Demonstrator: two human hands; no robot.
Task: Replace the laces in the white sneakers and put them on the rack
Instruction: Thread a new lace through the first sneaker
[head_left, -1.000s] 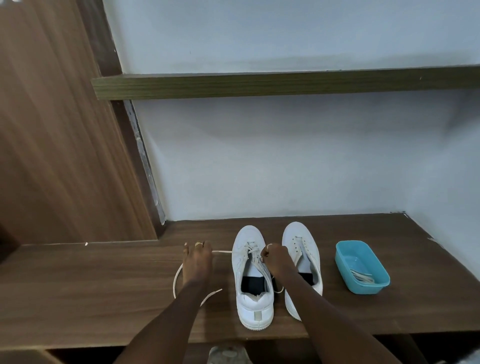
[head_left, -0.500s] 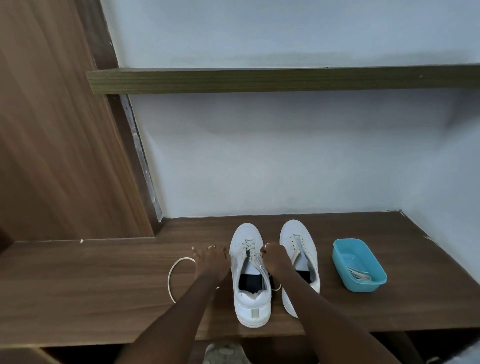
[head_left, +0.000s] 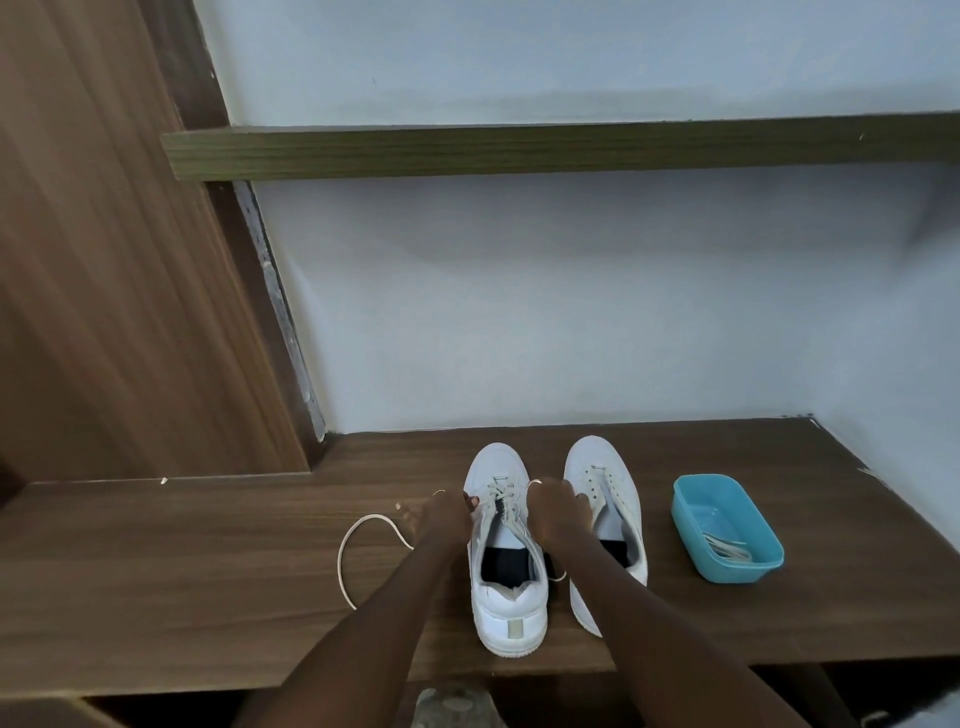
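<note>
Two white low-top sneakers stand side by side, toes to the wall, on the dark wood-grain desk (head_left: 182, 571) as we work on the left sneaker (head_left: 506, 608). The right sneaker (head_left: 597, 462) just beside it shows bare eyelets. A second ago our left hand (head_left: 441, 514) was drawn out to the side, pulling the white lace (head_left: 343, 551) taut. It is back against the shoe's eyelet row now, and the slack has dropped into a loop on the desk. That suggests one crossing is cinched and the next eyelet is due.

Our right hand (head_left: 558, 512) has stayed curled at the tongue, a lace tail trailing under its wrist, so we judge it pinches the lace. Whether the left hand grips anything we cannot tell.

Only the lower eyelets look threaded. Well to the right, a blue plastic tub (head_left: 691, 499) holds more pale laces (head_left: 727, 548).
</note>
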